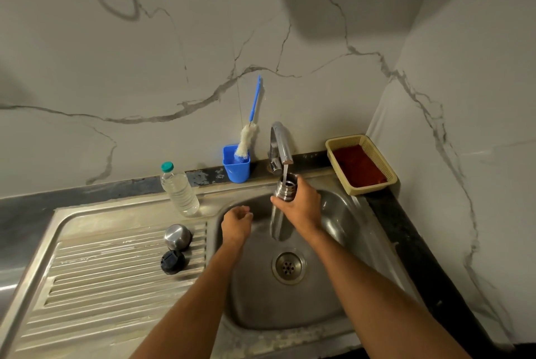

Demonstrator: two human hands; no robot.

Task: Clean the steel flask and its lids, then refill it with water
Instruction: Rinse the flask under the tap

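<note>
Flask [282, 190] gripped upright by right hand [298, 202] under tap [280, 144]; left hand [236, 221] loosely curled, empty.

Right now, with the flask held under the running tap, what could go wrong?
1. The right hand alone grips the wet steel flask near its mouth; it might slip into the sink.
2. Water from the tap may overflow and splash, since the opening is narrow.
3. The steel lid and the black lid sit near the basin edge; the free left hand could knock them.
</note>
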